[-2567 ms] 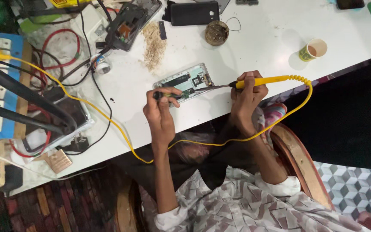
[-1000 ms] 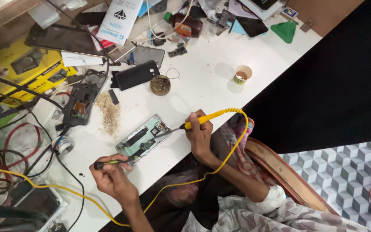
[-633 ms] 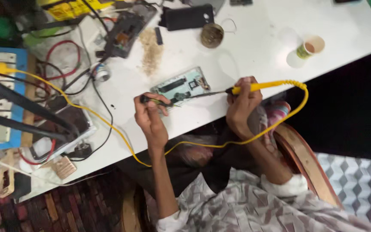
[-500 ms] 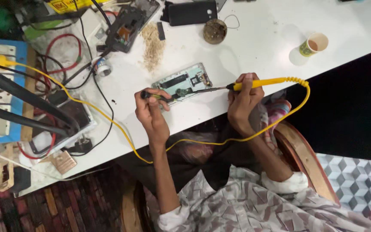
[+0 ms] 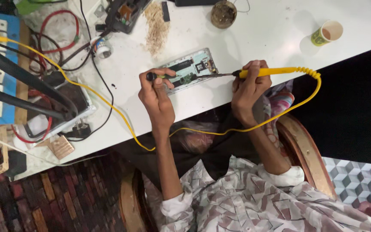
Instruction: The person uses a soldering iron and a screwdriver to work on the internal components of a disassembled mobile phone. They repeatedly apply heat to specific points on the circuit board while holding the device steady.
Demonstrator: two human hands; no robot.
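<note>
Left hand (image 5: 156, 92) pinches a screwdriver (image 5: 162, 77) over the board (image 5: 188, 71); right hand (image 5: 247, 88) grips the yellow iron (image 5: 268, 71), tip on it. Cup (image 5: 326, 33) stands well apart.

Bare tabletop (image 5: 271, 34) between tin (image 5: 223, 13) and cup (image 5: 326, 32)

Upper right on the white tabletop (image 5: 271, 30): a small paper cup (image 5: 327, 33). Top centre: a round brown tin (image 5: 223, 13), beside a heap of sawdust-like crumbs (image 5: 156, 28). Upper left: red wire loops (image 5: 59, 32).
</note>
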